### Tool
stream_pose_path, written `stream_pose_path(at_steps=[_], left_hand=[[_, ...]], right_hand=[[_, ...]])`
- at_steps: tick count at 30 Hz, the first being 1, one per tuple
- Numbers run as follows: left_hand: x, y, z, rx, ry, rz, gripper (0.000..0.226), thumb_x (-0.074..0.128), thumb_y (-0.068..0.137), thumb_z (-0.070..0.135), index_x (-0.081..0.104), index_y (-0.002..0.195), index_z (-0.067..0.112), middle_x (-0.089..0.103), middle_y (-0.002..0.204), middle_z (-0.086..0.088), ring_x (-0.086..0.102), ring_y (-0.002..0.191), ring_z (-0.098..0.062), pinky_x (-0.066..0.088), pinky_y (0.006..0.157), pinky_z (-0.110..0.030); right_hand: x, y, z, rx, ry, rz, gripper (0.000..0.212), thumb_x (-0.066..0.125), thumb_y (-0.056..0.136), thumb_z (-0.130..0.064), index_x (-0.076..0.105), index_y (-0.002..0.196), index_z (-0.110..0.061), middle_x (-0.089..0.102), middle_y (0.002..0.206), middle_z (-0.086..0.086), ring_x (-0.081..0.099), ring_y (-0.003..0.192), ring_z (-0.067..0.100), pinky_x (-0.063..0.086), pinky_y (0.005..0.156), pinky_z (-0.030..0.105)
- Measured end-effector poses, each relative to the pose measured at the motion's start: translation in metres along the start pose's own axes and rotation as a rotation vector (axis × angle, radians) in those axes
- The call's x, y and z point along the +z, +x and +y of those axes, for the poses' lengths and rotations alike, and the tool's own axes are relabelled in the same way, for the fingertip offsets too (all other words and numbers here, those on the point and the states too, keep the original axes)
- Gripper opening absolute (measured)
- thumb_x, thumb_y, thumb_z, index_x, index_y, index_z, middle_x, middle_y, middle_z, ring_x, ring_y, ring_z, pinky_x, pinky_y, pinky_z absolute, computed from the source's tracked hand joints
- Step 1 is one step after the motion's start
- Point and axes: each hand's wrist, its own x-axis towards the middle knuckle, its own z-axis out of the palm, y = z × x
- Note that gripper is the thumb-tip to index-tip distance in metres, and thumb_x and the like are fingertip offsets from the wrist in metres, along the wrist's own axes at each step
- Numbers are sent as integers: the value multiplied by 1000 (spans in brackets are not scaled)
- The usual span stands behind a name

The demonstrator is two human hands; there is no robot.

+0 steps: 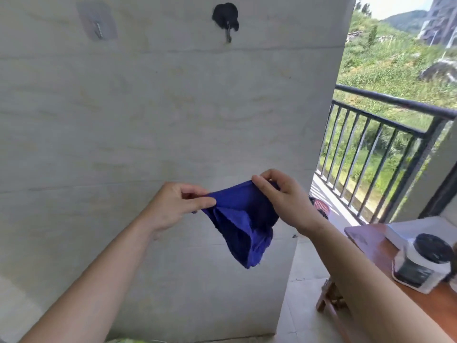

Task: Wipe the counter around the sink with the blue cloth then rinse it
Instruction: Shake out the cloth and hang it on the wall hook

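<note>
Blue cloth [243,226], centre of frame, held in the air before the tiled wall [123,120]: upper edge stretched left to right between both hands and rising slightly toward the right, the rest hanging in folds below. Left hand [173,206] pinches the left corner between thumb and fingers [205,200]; right hand [286,196] pinches the right corner likewise, curled narrow on the fabric, neither hand nearer than the other. Sink and counter: not in view; black hook [226,17], upper centre, above the cloth; wooden desk [376,246] with dark-lidded jar [422,263], lower right.
</note>
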Motion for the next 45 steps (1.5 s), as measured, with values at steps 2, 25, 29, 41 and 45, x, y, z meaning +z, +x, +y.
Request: stream_pose_path(at_steps=[2, 25, 29, 41, 45], left_hand=[[-19, 18, -1, 69, 8, -36, 1, 78, 83, 16, 77, 83, 16, 73, 82, -3, 60, 76, -15, 49, 73, -30], [-55, 99, 37, 657, 319, 192, 11, 72, 84, 30, 69, 82, 20, 49, 69, 9, 47, 67, -8, 38, 66, -17], [-51, 101, 72, 833, 462, 349, 11, 74, 87, 26, 71, 85, 16, 54, 75, 0, 51, 70, -13, 42, 69, -20], [-38, 128, 93, 668, 365, 401, 12, 70, 93, 29, 66, 85, 20, 61, 70, -3, 55, 68, -20, 44, 67, -31], [-42, 132, 88, 620, 295, 415, 12, 69, 94, 27, 67, 86, 18, 61, 74, -11, 55, 70, -26, 44, 66, -33]], right_hand=[[19, 14, -15, -3, 61, 30, 27, 58, 99, -44, 66, 88, -21, 65, 73, -11, 60, 66, 3, 47, 61, 19], [-3, 75, -42, -339, -315, 184, 29, 73, 75, -55, 65, 91, -32, 68, 86, -15, 62, 84, 1, 44, 69, 9], [-24, 85, -45, -365, -386, 148, 31, 81, 72, -53, 69, 86, -29, 64, 78, -10, 60, 77, 7, 45, 66, 19], [-40, 105, -52, 84, 41, -403, 50, 58, 93, -57, 68, 115, -14, 74, 106, 14, 70, 90, 23, 57, 82, 43], [-49, 111, -44, 222, 266, -522, 66, 68, 78, -68, 71, 109, -10, 74, 108, 12, 69, 95, 23, 56, 82, 34]])
